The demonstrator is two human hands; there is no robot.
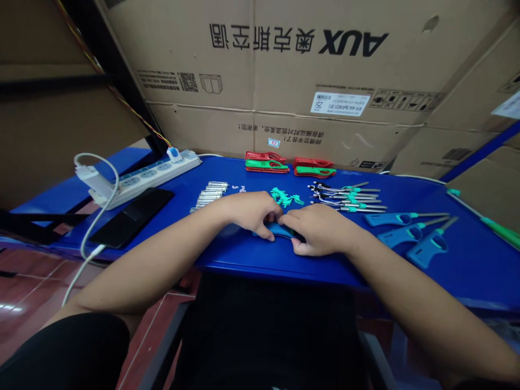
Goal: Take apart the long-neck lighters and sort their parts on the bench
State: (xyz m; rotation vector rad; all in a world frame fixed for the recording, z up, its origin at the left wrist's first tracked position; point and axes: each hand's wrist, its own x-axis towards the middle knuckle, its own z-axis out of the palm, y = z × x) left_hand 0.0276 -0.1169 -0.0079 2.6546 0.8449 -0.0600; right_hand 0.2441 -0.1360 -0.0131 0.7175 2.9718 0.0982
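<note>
My left hand (255, 213) and my right hand (322, 229) meet over the front of the blue table, both closed on one blue lighter handle (283, 231). The left fingers grip its left end, while the right thumb and fingers pinch the other end. Much of the handle is hidden by my fingers. Just beyond them lies a small heap of green plastic pieces (286, 197). Metal lighter rods with green collars and thin wires (354, 199) lie beyond my right hand. Silvery cylinders (211, 194) are lined up beyond my left forearm.
Three blue long-necked lighters (400, 234) rest at the right. Red and green handle shells (266, 162) are stacked at the back before a cardboard wall (260, 122). On the left are a power strip (148, 176) and a black phone (132, 216) with a white cable.
</note>
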